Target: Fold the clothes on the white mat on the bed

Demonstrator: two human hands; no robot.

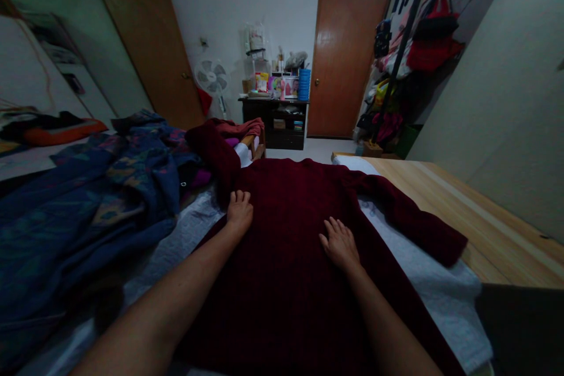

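A dark red long-sleeved garment (299, 294) lies spread over a bed, its neck end away from me. My left hand (240, 211) rests on its left side, close to where the sleeve joins, with the fingers apart and slightly bent. On the right half of the body, my right hand (341, 244) lies palm down, fingers spread on the cloth. The garment's right sleeve stretches out to the right, while the left one is bent up toward the far left. Its lower end runs out of view below.
Rumpled blue patterned cloth (110, 188) is heaped on the left. A pale sheet (445, 288) shows under the garment, beside a wooden board (440, 200). Beyond stand a fan (212, 77), a black cabinet (286, 138), a brown door (341, 59) and hanging bags (434, 41).
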